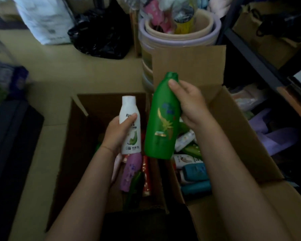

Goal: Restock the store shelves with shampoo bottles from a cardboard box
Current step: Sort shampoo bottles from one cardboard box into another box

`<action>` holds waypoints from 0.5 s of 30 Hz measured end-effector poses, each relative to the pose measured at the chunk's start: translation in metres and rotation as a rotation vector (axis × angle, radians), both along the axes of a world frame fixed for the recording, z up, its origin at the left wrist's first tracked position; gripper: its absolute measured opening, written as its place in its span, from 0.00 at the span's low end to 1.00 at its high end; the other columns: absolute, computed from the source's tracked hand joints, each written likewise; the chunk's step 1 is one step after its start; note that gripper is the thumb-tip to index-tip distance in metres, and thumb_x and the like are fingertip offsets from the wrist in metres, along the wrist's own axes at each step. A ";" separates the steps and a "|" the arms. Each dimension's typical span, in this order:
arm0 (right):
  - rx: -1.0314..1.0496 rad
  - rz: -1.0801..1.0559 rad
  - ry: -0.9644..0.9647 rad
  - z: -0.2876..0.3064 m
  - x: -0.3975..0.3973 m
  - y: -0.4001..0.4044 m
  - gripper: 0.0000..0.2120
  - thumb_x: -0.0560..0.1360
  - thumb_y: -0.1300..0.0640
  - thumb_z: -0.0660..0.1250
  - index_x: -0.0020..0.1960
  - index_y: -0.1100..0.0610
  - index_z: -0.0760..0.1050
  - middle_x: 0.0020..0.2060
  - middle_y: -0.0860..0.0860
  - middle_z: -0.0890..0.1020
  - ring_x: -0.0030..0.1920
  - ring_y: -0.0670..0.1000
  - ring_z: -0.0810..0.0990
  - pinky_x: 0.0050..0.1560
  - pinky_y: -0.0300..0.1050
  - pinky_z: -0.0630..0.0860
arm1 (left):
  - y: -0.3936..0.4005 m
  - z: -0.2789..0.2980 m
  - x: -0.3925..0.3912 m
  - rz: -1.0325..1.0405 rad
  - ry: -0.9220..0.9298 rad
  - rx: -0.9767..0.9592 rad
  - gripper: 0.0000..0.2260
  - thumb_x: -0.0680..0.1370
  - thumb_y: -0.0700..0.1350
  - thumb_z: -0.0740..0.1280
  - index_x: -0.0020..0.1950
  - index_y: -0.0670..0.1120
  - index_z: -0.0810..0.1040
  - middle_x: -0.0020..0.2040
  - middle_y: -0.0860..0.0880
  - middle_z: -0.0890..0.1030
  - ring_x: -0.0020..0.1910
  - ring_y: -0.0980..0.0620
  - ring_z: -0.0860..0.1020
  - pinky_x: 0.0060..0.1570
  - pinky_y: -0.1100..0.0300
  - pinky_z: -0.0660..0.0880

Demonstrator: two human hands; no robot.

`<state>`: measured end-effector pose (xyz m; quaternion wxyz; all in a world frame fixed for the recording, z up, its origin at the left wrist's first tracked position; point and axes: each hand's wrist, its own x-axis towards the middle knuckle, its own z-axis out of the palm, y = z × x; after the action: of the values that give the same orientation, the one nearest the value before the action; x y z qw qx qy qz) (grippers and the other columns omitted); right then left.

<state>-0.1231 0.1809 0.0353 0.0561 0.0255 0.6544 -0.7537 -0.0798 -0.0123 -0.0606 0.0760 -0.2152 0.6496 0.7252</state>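
My left hand (117, 133) grips a white shampoo bottle (130, 129) with a green leaf on its label, held upright. My right hand (189, 105) grips a larger green shampoo bottle (161, 122) near its neck, cap pointing away from me. Both bottles hang above two open cardboard boxes. The left box (73, 136) holds a purple bottle (130, 171), an orange-red tube and green bottles. The right box (241, 129) holds teal bottles (195, 171) and white ones lying flat.
A dark metal shelf unit (261, 66) stands at the right with boxes and purple goods on it. Stacked plastic basins (177, 37) sit behind the boxes. A black plastic bag (102, 32) and a white sack (45, 20) lie on the floor beyond.
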 end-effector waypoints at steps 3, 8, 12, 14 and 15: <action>0.270 0.083 -0.046 -0.041 0.006 -0.054 0.15 0.77 0.52 0.70 0.59 0.59 0.77 0.51 0.52 0.83 0.50 0.50 0.83 0.54 0.46 0.80 | -0.031 -0.030 0.009 0.060 -0.066 -0.158 0.13 0.79 0.50 0.70 0.57 0.44 0.79 0.52 0.41 0.84 0.48 0.43 0.83 0.48 0.50 0.79; 0.654 0.295 -0.115 -0.099 0.024 -0.095 0.23 0.78 0.49 0.69 0.69 0.57 0.73 0.62 0.52 0.78 0.59 0.50 0.77 0.56 0.46 0.76 | -0.055 -0.084 0.038 0.083 -0.281 -0.269 0.13 0.80 0.50 0.67 0.58 0.41 0.78 0.51 0.41 0.82 0.48 0.42 0.81 0.50 0.50 0.76; 0.765 0.378 -0.149 -0.119 0.034 -0.089 0.12 0.78 0.56 0.67 0.62 0.52 0.77 0.55 0.48 0.79 0.53 0.46 0.77 0.45 0.37 0.72 | -0.049 -0.090 0.035 0.085 -0.323 -0.291 0.12 0.82 0.44 0.63 0.39 0.47 0.76 0.44 0.41 0.79 0.47 0.44 0.77 0.48 0.55 0.70; 0.745 0.313 -0.059 -0.115 0.029 -0.078 0.10 0.78 0.57 0.68 0.58 0.53 0.79 0.50 0.46 0.80 0.52 0.46 0.78 0.47 0.38 0.73 | -0.039 -0.078 0.022 0.121 -0.270 -0.268 0.10 0.81 0.45 0.62 0.41 0.49 0.77 0.47 0.42 0.82 0.50 0.42 0.80 0.52 0.52 0.75; 0.704 0.296 0.000 -0.109 0.027 -0.072 0.08 0.77 0.58 0.69 0.56 0.52 0.80 0.47 0.46 0.80 0.51 0.46 0.79 0.49 0.40 0.75 | -0.033 -0.070 0.014 0.127 -0.228 -0.270 0.08 0.81 0.46 0.63 0.43 0.50 0.78 0.51 0.42 0.83 0.52 0.43 0.81 0.55 0.50 0.77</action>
<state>-0.0966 0.1085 -0.0734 0.1524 -0.0516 0.8698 -0.4664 -0.0659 -0.0449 -0.1311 0.0735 -0.3447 0.7135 0.6056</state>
